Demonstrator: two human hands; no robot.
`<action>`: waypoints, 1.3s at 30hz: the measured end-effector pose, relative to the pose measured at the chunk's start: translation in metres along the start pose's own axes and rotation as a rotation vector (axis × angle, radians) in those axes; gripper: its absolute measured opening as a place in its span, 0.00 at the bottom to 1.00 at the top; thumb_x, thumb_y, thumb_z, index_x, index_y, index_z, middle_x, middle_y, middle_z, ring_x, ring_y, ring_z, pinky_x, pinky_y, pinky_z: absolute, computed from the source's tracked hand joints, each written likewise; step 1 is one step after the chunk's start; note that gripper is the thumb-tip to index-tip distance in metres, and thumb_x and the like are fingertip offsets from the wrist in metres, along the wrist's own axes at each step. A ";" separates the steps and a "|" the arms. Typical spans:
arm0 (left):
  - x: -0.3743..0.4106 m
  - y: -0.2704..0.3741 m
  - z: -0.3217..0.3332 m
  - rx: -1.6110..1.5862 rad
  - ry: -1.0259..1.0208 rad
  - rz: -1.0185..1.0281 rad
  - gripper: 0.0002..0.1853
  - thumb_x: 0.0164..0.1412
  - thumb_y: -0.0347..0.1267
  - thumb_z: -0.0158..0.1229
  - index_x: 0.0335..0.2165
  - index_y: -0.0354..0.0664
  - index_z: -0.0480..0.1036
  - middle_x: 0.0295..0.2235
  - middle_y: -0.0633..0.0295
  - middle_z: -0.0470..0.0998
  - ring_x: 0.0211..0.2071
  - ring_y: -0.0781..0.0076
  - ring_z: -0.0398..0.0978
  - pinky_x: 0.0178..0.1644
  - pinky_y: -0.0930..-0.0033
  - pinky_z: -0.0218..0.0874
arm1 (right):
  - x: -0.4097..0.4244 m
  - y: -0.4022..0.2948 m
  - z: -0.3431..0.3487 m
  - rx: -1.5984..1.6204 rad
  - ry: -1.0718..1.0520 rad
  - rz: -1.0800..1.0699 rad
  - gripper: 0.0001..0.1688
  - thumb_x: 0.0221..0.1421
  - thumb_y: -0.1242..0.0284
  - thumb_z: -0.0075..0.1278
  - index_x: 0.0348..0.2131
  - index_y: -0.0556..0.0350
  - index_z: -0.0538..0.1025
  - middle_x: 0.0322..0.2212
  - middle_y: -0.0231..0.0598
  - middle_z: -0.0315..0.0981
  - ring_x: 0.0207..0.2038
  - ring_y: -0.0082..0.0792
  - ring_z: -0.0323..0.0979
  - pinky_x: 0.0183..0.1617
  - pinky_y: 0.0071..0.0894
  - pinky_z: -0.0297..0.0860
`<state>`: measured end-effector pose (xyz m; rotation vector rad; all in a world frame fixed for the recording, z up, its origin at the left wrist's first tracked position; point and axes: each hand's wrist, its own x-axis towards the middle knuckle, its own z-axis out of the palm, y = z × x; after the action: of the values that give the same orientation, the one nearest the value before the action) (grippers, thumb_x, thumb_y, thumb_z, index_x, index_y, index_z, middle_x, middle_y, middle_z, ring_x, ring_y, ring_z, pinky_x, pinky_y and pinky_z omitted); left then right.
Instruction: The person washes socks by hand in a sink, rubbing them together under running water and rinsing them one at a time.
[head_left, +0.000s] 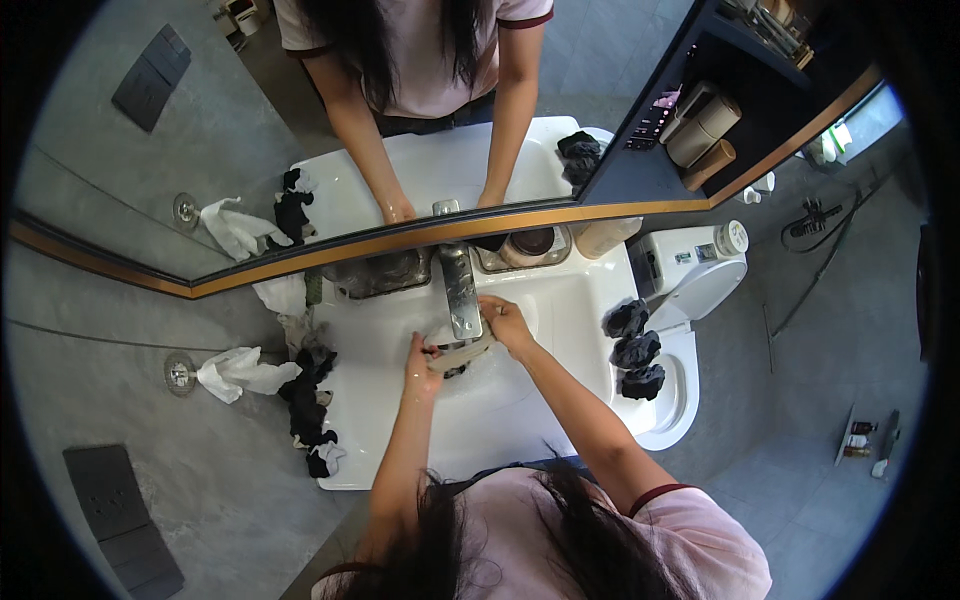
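My left hand (424, 371) and my right hand (510, 328) hold a wet, pale cloth item (463, 355) between them, possibly a sock. It is stretched just below the spout of a chrome faucet (460, 289), over the white washbasin (517, 427). A dark patch shows at or under the cloth; whether it belongs to it I cannot tell. On the basin's right rim sit three dark grey, bunched fabric pieces (636, 350), likely socks. Along the left rim lies a row of crumpled black fabric pieces (306, 405), with a grey and white one (328, 456) at the near end.
A mirror with a gold-coloured lower edge (450, 227) overhangs the basin's back. Behind the faucet are a clear tray (379, 274), a dark-lidded jar (531, 244) and a bottle (606, 236). White cloth (244, 373) hangs from a wall fixture on the left. A toilet (679, 375) stands right.
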<state>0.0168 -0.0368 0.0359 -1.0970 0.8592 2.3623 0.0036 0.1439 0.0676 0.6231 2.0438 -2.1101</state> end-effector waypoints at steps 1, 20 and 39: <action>0.015 0.001 -0.021 -0.009 0.048 0.118 0.21 0.59 0.44 0.43 0.38 0.35 0.62 0.35 0.55 0.68 0.38 0.60 0.69 0.44 0.59 0.64 | -0.012 -0.023 0.006 0.028 -0.108 0.085 0.13 0.51 0.69 0.46 0.36 0.56 0.74 0.26 0.32 0.72 0.27 0.28 0.69 0.29 0.27 0.65; 0.012 -0.045 0.024 -0.205 -0.461 -0.390 0.21 0.58 0.50 0.37 0.35 0.46 0.67 0.33 0.66 0.72 0.34 0.71 0.71 0.38 0.68 0.64 | -0.015 -0.029 0.043 -0.724 0.315 -0.159 0.14 0.33 0.64 0.54 0.18 0.55 0.71 0.16 0.46 0.70 0.23 0.49 0.70 0.25 0.44 0.66; -0.019 -0.018 0.040 0.173 0.076 -0.260 0.18 0.57 0.41 0.45 0.40 0.38 0.65 0.34 0.57 0.72 0.36 0.64 0.71 0.43 0.62 0.64 | -0.024 -0.052 0.002 -0.336 0.207 -0.077 0.16 0.49 0.63 0.47 0.27 0.59 0.75 0.19 0.45 0.71 0.23 0.37 0.71 0.27 0.36 0.65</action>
<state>0.0175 0.0013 0.0646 -1.1560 0.8714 2.0075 0.0050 0.1414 0.1247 0.7436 2.4955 -1.7373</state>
